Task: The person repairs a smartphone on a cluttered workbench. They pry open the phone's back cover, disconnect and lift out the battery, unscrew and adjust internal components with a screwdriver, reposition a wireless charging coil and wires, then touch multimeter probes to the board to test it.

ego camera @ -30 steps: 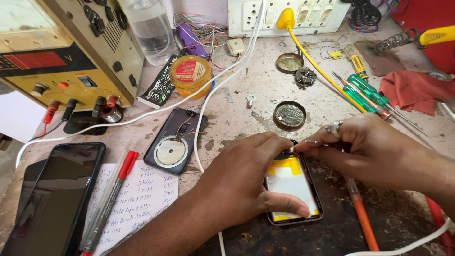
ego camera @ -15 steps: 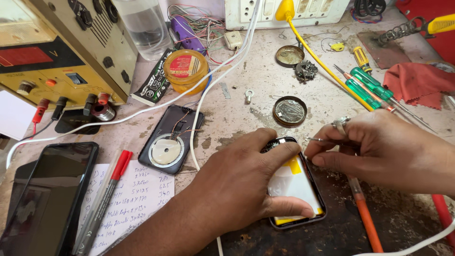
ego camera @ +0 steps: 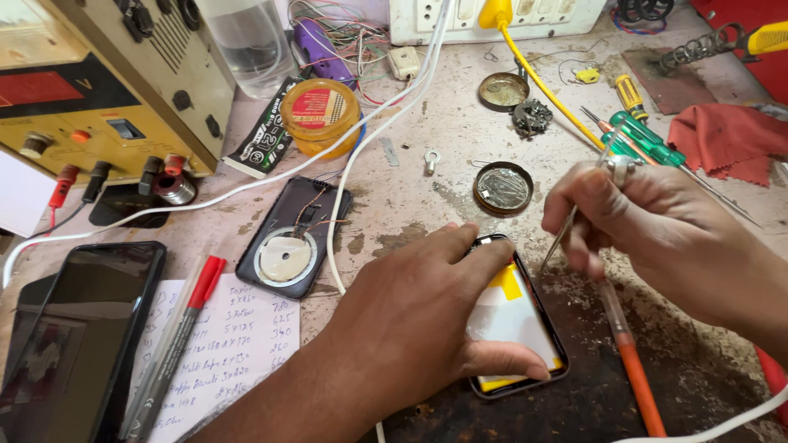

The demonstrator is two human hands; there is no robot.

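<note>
A: What sat far left on the surface (ego camera: 427,189)?
B: Yellow power supply (ego camera: 90,90), black phone (ego camera: 78,336) in front, red marker (ego camera: 176,344) across a handwritten note (ego camera: 238,344).
A: Middle?
B: Black back cover w/ round coil (ego camera: 291,238), white cable (ego camera: 361,139) just beside it, amber jar w/ red lid (ego camera: 320,115), small round tin of bits (ego camera: 502,187).
A: Right?
B: Green-handled screwdrivers (ego camera: 644,139), red cloth (ego camera: 726,139), yellow wire (ego camera: 546,90) from a white socket strip (ego camera: 501,16).
</note>
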